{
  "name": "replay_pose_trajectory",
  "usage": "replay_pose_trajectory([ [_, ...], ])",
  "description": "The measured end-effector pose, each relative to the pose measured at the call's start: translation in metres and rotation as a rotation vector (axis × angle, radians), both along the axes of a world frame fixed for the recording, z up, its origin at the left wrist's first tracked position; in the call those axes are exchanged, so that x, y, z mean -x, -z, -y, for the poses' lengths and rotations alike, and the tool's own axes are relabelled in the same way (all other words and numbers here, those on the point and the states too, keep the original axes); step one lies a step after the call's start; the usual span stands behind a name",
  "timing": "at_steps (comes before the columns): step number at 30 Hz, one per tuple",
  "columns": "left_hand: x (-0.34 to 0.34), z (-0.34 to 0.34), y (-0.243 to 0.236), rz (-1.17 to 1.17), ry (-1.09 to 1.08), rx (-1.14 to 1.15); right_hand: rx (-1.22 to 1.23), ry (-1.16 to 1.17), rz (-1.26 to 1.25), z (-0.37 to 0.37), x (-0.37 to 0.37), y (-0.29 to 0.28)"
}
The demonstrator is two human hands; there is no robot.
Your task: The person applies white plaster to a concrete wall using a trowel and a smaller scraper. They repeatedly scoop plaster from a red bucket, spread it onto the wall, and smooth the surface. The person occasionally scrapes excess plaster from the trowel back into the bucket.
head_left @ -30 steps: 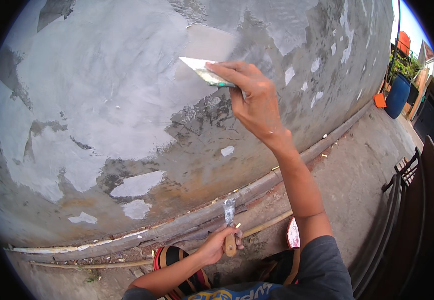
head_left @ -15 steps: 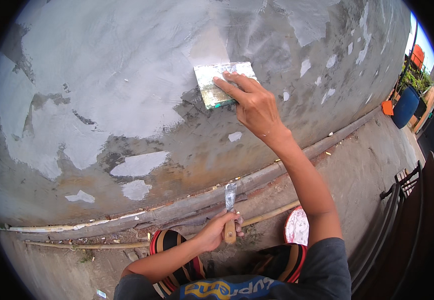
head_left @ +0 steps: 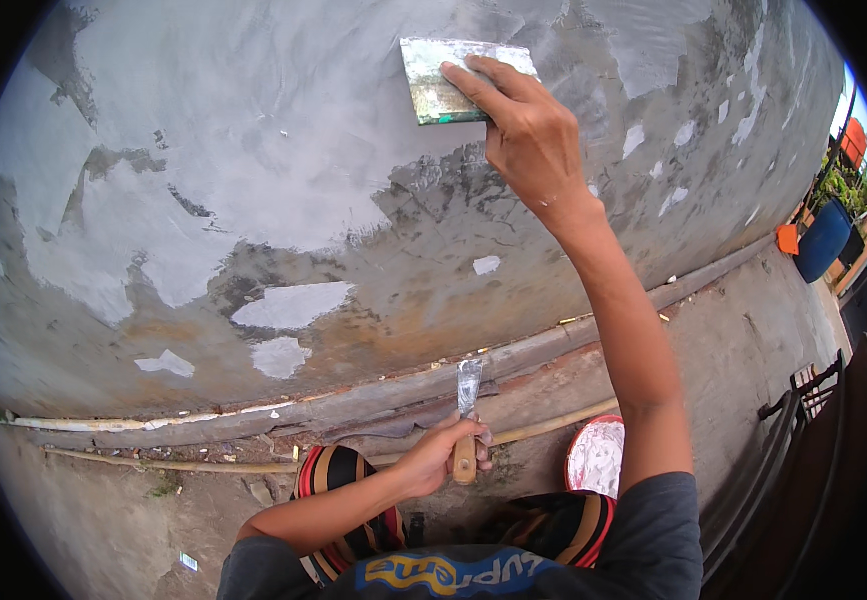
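My right hand [head_left: 539, 130] grips a wide, flat plastering blade [head_left: 444, 85], smeared with white filler and greenish along its lower edge. The blade lies against the grey wall [head_left: 384, 280], high up, with two fingers stretched over its face. Pale patches of filler cover much of the upper left of this wall. Lower down, my left hand [head_left: 441, 455] is wrapped round the wooden handle of a putty knife [head_left: 469, 385]. Its narrow metal blade points up toward the wall and carries whitish residue.
A red-rimmed bucket [head_left: 595, 455] of white filler stands by my right knee. A bamboo pole [head_left: 204, 467] lies on the ground along the wall's base. Dark wooden furniture [head_left: 784, 450] is at the right; farther back stands a blue barrel [head_left: 824, 240].
My right hand has slid the wide blade upward along the wall. My left hand still holds the putty knife in nearly the same place. The view has shifted slightly.
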State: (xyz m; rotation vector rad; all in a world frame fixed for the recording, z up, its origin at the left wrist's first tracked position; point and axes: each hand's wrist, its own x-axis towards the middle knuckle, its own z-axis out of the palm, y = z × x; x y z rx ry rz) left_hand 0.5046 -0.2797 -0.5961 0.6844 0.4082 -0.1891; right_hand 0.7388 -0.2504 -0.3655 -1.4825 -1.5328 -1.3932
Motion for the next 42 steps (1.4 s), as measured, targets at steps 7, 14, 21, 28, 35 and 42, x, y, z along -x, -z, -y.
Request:
replay_pose_trajectory([
  [7,-0.011,-0.001,0.005,0.002,0.018,-0.034,0.339,-0.022,-0.096,0.033,-0.001,0.083],
  [14,-0.003,0.001,-0.008,-0.008,0.046,-0.008,-0.238,-0.026,-0.201,0.021,-0.034,0.028],
  [21,0.001,-0.007,-0.016,-0.01,0.035,0.047,-0.116,0.028,-0.286,-0.028,0.003,0.153],
  [28,0.005,-0.004,-0.015,0.008,0.053,0.015,0.16,-0.262,-0.609,0.042,0.017,0.138],
  [35,0.006,-0.003,-0.014,0.024,0.069,0.005,-0.205,0.007,-0.231,0.052,-0.052,-0.011],
  [42,0.003,-0.008,-0.013,-0.002,0.047,0.008,-0.028,0.09,-0.25,0.008,0.009,0.096],
])
